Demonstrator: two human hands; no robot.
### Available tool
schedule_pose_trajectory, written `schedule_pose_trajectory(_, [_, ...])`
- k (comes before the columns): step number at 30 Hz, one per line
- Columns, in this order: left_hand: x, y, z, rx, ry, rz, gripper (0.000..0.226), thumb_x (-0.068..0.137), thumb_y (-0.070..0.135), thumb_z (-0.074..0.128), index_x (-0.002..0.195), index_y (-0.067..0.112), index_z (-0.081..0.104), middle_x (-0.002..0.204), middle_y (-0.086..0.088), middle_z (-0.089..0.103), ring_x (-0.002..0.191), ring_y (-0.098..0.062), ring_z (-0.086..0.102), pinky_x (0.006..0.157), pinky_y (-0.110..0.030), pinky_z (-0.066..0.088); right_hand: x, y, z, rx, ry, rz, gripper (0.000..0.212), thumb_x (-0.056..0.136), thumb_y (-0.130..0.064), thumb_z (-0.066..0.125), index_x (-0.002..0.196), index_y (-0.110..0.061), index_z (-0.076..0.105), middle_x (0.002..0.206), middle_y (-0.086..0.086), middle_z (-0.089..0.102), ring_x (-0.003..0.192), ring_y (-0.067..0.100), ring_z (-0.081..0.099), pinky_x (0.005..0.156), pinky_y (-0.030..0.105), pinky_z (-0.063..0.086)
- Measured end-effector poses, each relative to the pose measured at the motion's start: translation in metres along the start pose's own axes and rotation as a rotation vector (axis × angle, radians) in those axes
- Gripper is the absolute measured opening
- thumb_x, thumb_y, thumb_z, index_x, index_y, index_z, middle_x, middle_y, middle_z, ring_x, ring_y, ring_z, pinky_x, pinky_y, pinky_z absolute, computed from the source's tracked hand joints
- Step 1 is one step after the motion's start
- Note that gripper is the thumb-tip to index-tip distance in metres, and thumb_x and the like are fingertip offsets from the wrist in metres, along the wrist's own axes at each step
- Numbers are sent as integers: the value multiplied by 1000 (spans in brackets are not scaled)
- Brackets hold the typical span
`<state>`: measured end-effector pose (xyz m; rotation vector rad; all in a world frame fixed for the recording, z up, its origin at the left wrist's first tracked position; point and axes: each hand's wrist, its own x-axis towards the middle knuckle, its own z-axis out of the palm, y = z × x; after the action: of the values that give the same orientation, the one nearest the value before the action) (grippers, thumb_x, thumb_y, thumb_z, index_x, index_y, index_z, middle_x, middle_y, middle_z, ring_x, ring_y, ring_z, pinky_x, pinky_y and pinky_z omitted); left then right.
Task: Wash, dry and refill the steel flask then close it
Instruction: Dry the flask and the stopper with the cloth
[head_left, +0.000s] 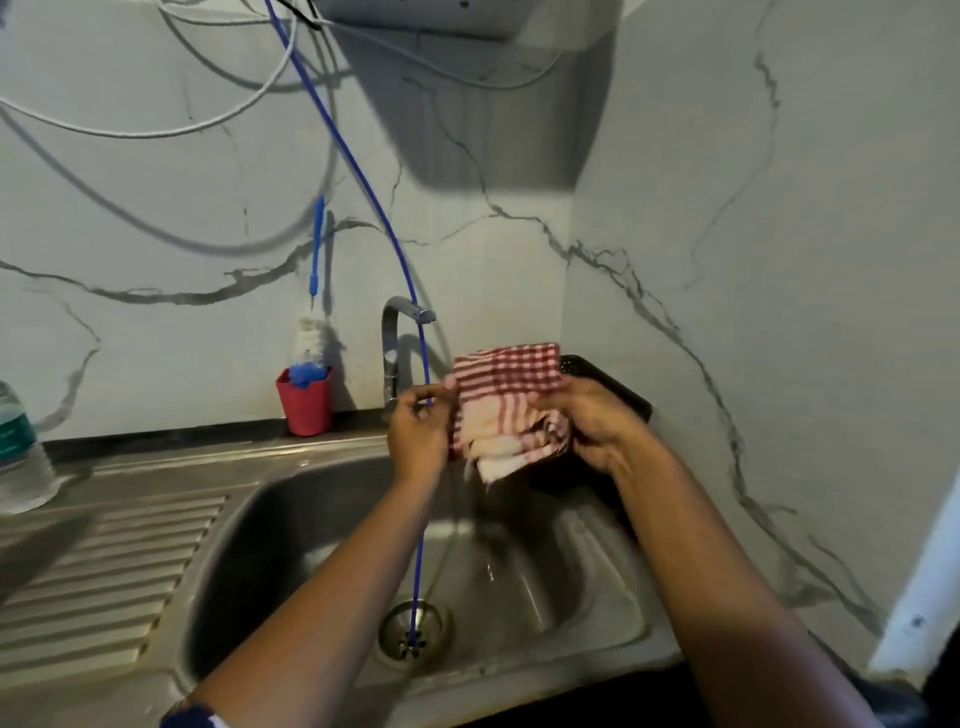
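Item: steel flask, unseen, likely wrapped in checked cloth (506, 400) right of tap (395, 353). My left hand (418, 434) pinches the cloth's edge, right hand (597, 421) clasps the bundle. Judged rigid, wet-slick, light empty; grip mid-body through cloth

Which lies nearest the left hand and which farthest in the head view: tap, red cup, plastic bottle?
From the left hand on the checked cloth:
1. tap, just behind it.
2. red cup, leftward by the wall.
3. plastic bottle, far left edge.

Blue tube (422, 519) through sink (291, 519) — (tap (390, 338) behind)
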<state>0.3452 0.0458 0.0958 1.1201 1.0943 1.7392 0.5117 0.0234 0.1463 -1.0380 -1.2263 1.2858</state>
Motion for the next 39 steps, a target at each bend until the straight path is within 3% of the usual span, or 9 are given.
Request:
schedule_pose_trajectory(3, [20, -3, 34, -11, -91, -405, 39, 95, 47, 49, 103, 10, 60, 71, -3, 63, 62, -19, 58, 54, -28, 46, 26, -28, -30, -92, 161, -55, 21, 86, 6, 50, 89, -10, 62, 77, 7, 70, 66, 19, 65, 60, 29, 54])
schedule_pose_trajectory(5, [19, -1, 51, 76, -240, -524, 35, 94, 40, 53, 109, 9, 60, 71, 1, 62, 84, -22, 57, 72, -32, 47, 41, -42, -44, -185, 205, -53, 18, 87, 4, 51, 90, -11, 61, 83, 9, 68, 70, 21, 64, 61, 31, 54])
schedule_pose_trajectory(7, [18, -4, 67, 109, -307, -561, 41, 93, 35, 57, 125, 10, 54, 93, 1, 54, 106, -25, 52, 88, -33, 42, 56, -49, -52, -245, 243, -35, 16, 86, 4, 51, 92, -7, 61, 87, 13, 67, 72, 24, 64, 68, 36, 54])
schedule_pose_trajectory(11, [17, -26, 84, 41, -345, -586, 35, 96, 13, 48, 130, 8, 52, 76, 2, 62, 71, -14, 53, 55, -22, 43, 83, -51, -63, -362, 317, 20, 21, 86, 3, 51, 105, 1, 59, 81, 15, 64, 68, 25, 62, 58, 32, 53])
schedule_pose_trajectory(15, [19, -49, 80, -8, -285, -513, 29, 97, 9, 41, 123, 17, 53, 95, -7, 63, 74, -16, 56, 64, -28, 47, 107, -44, -63, -620, 277, 152, 30, 89, -1, 51, 118, 8, 53, 81, 14, 59, 63, 22, 58, 43, 24, 47])
schedule_pose_trajectory(25, [25, -74, 68, -70, -298, -493, 28, 98, 10, 40, 118, 23, 54, 90, -1, 65, 81, -16, 60, 67, -32, 48, 143, 6, -60, -1156, -37, 650, 41, 92, -20, 56, 128, 0, 50, 134, 19, 48, 118, 33, 50, 92, 42, 47])
schedule_pose_trajectory(28, [25, -73, 72, -53, -307, -476, 26, 99, 12, 41, 117, 25, 54, 90, 0, 65, 80, -15, 61, 70, -33, 51, 147, 3, -62, -1236, 20, 523, 37, 94, -14, 50, 127, 2, 52, 128, 17, 54, 89, 24, 58, 72, 34, 49])
schedule_pose_trajectory(36, [46, -82, 100, 119, -226, -377, 13, 93, 25, 51, 102, 30, 60, 112, -9, 67, 103, -28, 63, 96, -46, 49, 110, 13, -79, -1111, 413, -113, 26, 91, -8, 51, 113, -14, 64, 117, 8, 63, 106, 23, 58, 90, 29, 46])
schedule_pose_trajectory(39, [41, -68, 94, 202, -316, -401, 43, 94, 43, 53, 130, 22, 51, 129, -9, 59, 119, -31, 54, 103, -47, 43, 89, 27, -74, -1004, 494, -294, 23, 92, -11, 52, 110, -17, 65, 114, 3, 66, 103, 19, 60, 84, 20, 41])
